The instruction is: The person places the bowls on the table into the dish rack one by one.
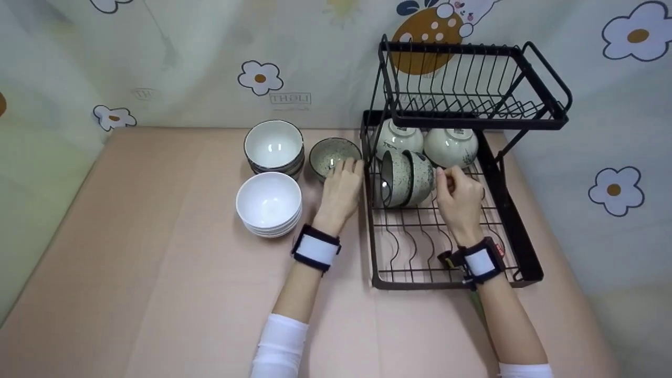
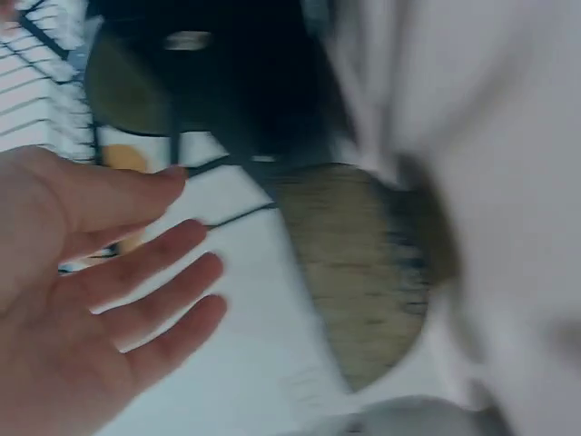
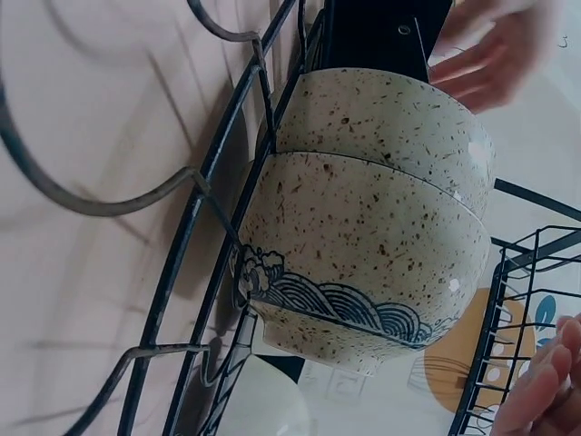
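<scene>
A speckled grey-green bowl [image 1: 334, 152] stands upright on the table beside the rack. Over its near rim is my left hand [image 1: 344, 188], its fingers extended; the left wrist view shows the fingers apart with nothing between them. Two speckled bowls [image 3: 363, 222], one nested in the other, stand on their sides in the black dish rack's [image 1: 374, 252] lower tier, and one shows a blue wave pattern. Just right of them, my right hand [image 1: 461, 197] hovers with loosely bent fingers and holds nothing. In the right wrist view its fingertips [image 3: 545, 381] are apart from the bowls.
Left of the single bowl stand a stack of dark-rimmed bowls [image 1: 273, 144] and, nearer, a stack of white bowls [image 1: 269, 202]. Two pale bowls [image 1: 451, 147] lie upside down at the rack's back. The rack's upper tier [image 1: 472, 123] overhangs them.
</scene>
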A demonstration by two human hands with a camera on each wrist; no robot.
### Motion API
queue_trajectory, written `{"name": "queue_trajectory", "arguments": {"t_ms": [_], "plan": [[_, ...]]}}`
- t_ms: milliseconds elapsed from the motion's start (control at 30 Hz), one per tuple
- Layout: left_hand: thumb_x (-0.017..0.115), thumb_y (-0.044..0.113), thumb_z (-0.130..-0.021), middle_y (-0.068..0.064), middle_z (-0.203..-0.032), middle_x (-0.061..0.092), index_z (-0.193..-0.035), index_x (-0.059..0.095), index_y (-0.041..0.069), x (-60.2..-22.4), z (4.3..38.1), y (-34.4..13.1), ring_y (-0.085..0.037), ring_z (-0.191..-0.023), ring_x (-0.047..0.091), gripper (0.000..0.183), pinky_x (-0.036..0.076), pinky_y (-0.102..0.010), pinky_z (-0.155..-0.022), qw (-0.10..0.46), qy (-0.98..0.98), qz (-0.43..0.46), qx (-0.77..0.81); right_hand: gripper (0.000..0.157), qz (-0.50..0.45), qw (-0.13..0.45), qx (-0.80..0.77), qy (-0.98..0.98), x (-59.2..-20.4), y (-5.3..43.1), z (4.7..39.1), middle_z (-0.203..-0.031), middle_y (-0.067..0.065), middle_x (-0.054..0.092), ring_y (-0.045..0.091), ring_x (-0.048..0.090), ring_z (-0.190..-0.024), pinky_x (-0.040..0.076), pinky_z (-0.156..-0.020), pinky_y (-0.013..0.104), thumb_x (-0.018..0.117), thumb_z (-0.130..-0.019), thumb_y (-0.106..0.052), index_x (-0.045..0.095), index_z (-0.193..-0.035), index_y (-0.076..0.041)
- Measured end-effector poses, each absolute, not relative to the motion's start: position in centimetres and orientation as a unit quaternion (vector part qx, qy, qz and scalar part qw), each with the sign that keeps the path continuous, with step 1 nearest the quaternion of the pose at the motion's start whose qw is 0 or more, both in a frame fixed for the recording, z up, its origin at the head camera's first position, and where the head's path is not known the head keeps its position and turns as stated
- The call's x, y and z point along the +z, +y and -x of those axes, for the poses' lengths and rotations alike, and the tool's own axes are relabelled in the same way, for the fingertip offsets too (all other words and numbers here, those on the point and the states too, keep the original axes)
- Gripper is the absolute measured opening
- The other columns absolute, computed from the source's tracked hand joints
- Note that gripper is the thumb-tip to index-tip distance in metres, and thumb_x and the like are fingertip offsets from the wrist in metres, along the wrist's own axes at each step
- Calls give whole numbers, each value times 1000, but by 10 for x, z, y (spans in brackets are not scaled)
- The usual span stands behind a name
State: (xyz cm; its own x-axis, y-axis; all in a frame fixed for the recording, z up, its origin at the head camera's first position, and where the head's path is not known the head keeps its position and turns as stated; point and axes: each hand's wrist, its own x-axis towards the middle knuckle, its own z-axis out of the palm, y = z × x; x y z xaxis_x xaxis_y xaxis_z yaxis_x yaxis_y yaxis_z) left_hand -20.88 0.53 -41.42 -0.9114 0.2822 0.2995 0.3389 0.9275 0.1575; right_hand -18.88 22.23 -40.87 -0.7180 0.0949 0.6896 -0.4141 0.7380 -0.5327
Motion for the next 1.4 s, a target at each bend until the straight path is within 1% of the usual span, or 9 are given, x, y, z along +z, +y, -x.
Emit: {"name": "queue_trajectory", "arguments": {"t_ms": [100,167,267,400,500,667,900,1267,1400], "plan": [[62,-2,-81,-15,-129,58,-126,50,2,-427,217,-1,-32,-123,53,47,43,-46,-106,121,-975,156,-102,23,-101,363,344,-860,-411,222,189,-54,11,60,1,41,-47,32,-47,7,59,-91,-8,61,-70,2],[62,-2,-81,-15,-125,62,-125,52,1,-434,221,-5,-31,-121,55,44,40,-48,-109,107,-978,148,-99,23,-105,364,343,-860,-412,222,189,-53,10,60,2,42,-46,32,-47,7,59,-90,-8,62,-70,2],[62,-1,-82,-16,-113,68,-119,57,2,-440,224,-9,-32,-110,63,38,37,-50,-110,96,-982,138,-85,23,-113,365,336,-861,-412,222,189,-51,10,58,4,42,-45,30,-46,8,60,-90,-7,61,-69,1],[64,1,-80,-16,-97,72,-107,65,3,-443,227,-12,-33,-92,69,27,38,-47,-110,111,-982,138,-61,22,-119,372,328,-860,-411,222,190,-50,8,56,4,40,-45,29,-45,10,60,-89,-6,60,-67,0],[65,1,-78,-15,-91,72,-96,68,3,-443,226,-13,-32,-85,69,19,43,-43,-104,132,-980,137,-56,23,-122,373,327,-860,-410,222,190,-50,7,56,3,39,-45,29,-44,10,61,-89,-6,60,-67,0],[67,1,-77,-14,-86,73,-86,71,5,-438,223,-14,-32,-80,69,11,51,-39,-86,133,-982,115,-65,23,-119,365,331,-862,-409,222,190,-50,8,57,3,40,-45,30,-45,8,61,-89,-7,61,-67,0],[69,1,-74,-13,-81,72,-81,71,6,-431,216,-14,-33,-74,68,8,56,-42,-61,127,-983,114,-70,23,-117,348,343,-864,-410,222,189,-51,8,59,2,41,-45,32,-45,8,59,-90,-8,62,-69,0],[71,8,-75,-12,-82,70,-82,71,4,-414,211,-20,-33,-74,67,8,55,-43,-60,128,-984,111,-59,23,-115,340,329,-874,-410,222,188,-51,6,58,3,40,-45,31,-46,10,59,-90,-11,62,-69,-2],[75,13,-73,-12,-79,69,-81,71,3,-409,208,-22,-33,-72,67,13,55,-43,-59,141,-982,113,-55,19,-113,310,318,-889,-409,222,187,-52,5,57,4,40,-46,30,-46,12,61,-89,-11,64,-72,-3]]}}
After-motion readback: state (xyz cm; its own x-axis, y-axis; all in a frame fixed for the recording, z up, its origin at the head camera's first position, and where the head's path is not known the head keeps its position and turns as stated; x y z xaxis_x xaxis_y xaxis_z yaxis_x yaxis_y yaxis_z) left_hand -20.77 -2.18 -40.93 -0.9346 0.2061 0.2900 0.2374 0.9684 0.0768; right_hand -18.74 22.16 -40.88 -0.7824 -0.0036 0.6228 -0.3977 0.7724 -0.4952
